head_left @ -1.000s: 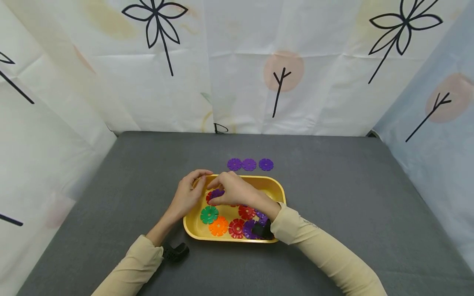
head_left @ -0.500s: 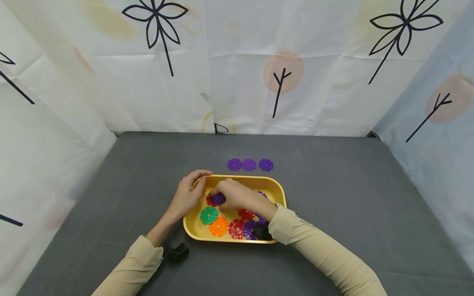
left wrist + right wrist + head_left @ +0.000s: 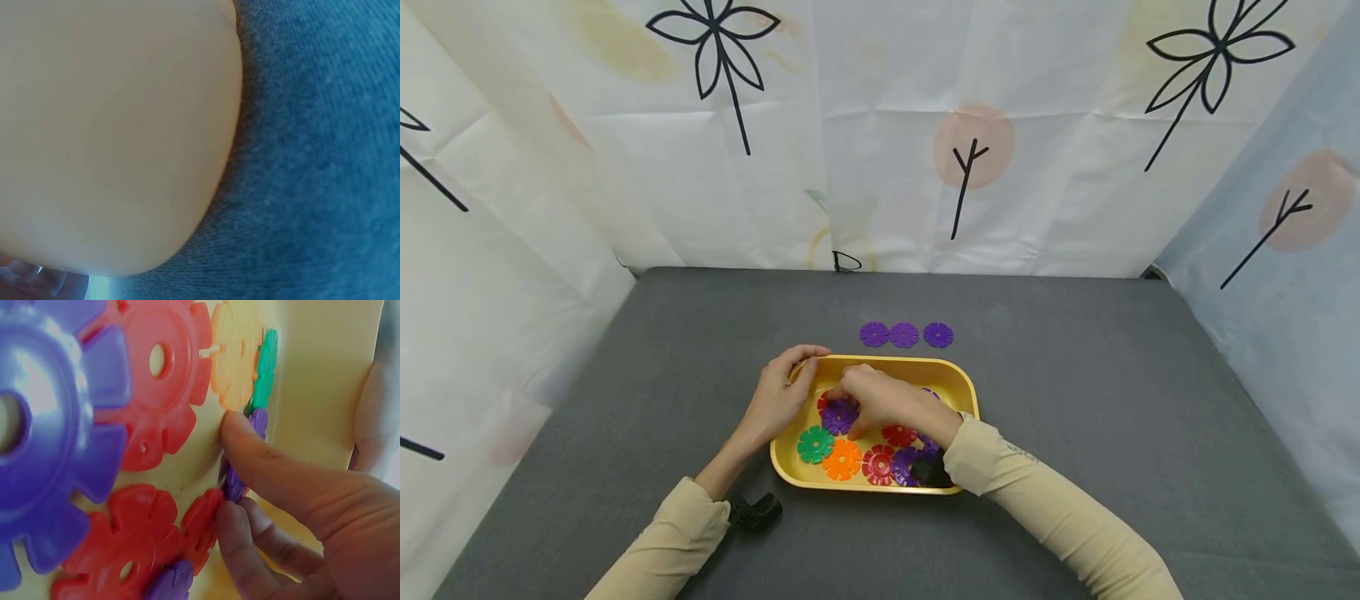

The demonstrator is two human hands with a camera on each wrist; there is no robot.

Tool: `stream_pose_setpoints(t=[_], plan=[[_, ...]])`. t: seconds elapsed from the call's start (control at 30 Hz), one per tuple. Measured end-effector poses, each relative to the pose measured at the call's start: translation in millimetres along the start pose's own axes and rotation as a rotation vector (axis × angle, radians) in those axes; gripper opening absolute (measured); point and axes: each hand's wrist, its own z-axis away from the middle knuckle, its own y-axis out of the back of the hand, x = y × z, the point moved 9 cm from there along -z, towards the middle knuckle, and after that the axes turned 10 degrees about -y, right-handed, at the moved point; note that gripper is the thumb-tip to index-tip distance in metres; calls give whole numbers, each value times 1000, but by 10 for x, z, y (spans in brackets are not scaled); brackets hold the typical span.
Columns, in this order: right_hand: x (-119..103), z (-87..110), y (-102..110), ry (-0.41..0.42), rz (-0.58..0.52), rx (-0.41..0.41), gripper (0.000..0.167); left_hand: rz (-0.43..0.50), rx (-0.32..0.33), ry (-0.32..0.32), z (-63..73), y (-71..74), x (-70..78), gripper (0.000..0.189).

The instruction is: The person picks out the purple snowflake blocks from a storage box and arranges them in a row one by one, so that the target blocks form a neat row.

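Note:
A yellow tray holds several flower-shaped plastic discs with notched rims. At its far left corner my left hand grips the rim, thumb on the inner side. My right hand reaches down inside, pinching a purple disc between thumb and fingers; the right wrist view shows that purple disc edge-on there. A red disc is partly hidden behind it. Close by lie a green disc, an orange disc and a red disc. Bare skin and dark cloth fill most of the left wrist view.
Beyond the tray, three purple discs form a row on the grey tablecloth. More red and purple discs lie in the tray's right part, partly covered by the right wrist and its black strap. Patterned white curtains surround the table.
My right hand has lowered into the tray, and the purple disc has come down flatter, slightly nearer the green one. The green disc has shifted a little left and nearer. The left hand stays put.

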Motion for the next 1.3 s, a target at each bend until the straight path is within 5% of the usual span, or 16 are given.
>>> stream_pose_setpoints(t=[0.63, 1.3], plan=[[33, -24, -16, -33, -60, -23, 45, -7, -6, 6, -16, 0, 6, 28], [-44, 77, 66, -31, 72, 3, 51, -20, -9, 5, -1, 3, 10, 28]])
